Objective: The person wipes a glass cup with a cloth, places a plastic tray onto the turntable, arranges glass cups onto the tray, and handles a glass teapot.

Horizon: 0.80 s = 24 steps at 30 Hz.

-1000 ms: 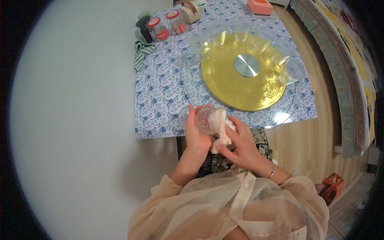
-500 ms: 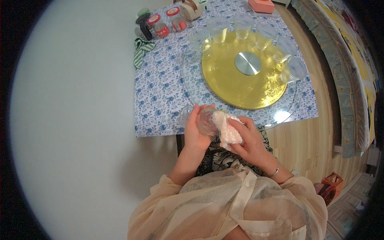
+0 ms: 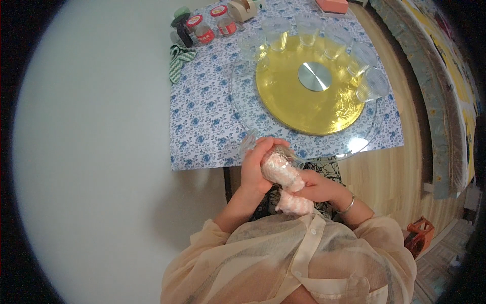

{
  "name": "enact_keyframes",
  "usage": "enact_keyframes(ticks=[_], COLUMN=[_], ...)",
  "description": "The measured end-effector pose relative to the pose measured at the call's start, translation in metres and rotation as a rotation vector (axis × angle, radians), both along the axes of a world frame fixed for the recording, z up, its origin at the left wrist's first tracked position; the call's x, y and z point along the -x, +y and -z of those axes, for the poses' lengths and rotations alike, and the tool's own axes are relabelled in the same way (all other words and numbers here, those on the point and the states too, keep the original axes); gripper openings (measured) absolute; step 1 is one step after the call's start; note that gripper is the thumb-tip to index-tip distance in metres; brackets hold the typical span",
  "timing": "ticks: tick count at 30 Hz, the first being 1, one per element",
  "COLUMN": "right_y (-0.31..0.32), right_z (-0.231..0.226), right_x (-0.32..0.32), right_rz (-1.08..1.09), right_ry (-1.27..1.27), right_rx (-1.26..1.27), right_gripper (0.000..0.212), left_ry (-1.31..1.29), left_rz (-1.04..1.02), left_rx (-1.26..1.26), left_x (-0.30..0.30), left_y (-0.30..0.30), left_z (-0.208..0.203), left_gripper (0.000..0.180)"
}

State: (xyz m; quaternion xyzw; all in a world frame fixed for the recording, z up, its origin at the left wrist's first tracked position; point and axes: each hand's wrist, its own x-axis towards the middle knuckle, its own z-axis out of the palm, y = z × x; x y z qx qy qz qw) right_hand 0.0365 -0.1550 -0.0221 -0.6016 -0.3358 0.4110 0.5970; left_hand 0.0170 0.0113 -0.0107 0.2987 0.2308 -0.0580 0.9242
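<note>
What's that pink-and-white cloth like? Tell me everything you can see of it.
The cloth is pale pink and white and looks soft and fluffy, like towelling. It is crumpled, gripped around its middle by the right hand. Its upper part looks stuffed into the clear glass in the left hand; its lower part bunches out close to the cream shirt. Whether it is damp, I can't tell.

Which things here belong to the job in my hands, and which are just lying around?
Job in hand:
glass, in your left hand
pink-and-white cloth, in your right hand, partly inside the glass
perhaps the other glasses on the turntable

Just lying around:
red-lidded jars
green checked cloth
pink box
</note>
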Motion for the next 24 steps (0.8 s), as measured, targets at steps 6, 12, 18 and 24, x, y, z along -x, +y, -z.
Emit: enact_keyframes(ticks=[6, 12, 18, 24], right_y=[0.004, 0.006, 0.015, 0.003], right_z=[-0.012, -0.013, -0.045, -0.036], right_x=[0.010, 0.001, 0.001, -0.012], right_rz=[0.178, 0.113, 0.093, 0.112], right_ry=[0.891, -0.224, -0.854, -0.572], right_rx=[-0.323, -0.066, 0.438, 0.263], right_gripper=[0.038, 0.025, 0.032, 0.045], left_ry=[-0.333, -0.284, -0.035, 0.174], left_rz=[0.063, 0.090, 0.004, -0.051], left_rx=[0.046, -0.078, -0.114, 0.079], left_x=[-0.008, -0.002, -0.002, -0.005], left_y=[-0.001, 0.000, -0.001, 0.003], left_z=[-0.003, -0.006, -0.012, 0.007], left_gripper=[0.017, 0.018, 0.024, 0.029])
